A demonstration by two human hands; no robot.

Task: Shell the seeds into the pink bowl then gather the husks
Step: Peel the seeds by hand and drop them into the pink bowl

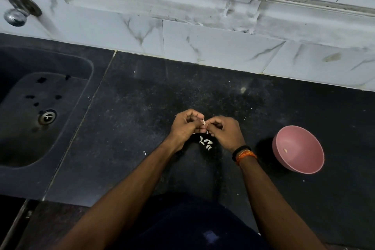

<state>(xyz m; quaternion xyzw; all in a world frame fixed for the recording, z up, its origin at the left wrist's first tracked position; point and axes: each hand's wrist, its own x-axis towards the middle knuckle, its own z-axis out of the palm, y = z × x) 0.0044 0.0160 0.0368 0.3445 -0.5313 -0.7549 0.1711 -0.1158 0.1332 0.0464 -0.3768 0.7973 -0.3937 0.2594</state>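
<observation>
While pinching one seed [203, 121] between left hand [185, 125] and right hand [224, 133], could flick the kernel onto the dark counter [142, 128] instead of the pink bowl [298, 149] at three o'clock; loose seeds [206, 142] at six o'clock.

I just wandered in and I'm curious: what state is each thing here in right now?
Left hand: pinching a seed.
Right hand: pinching the same seed.
Pink bowl: upright, nearly empty, one kernel inside.
Pale pieces: lying loose on the counter.
Tap: no water running.
Sink: no standing water.
</observation>
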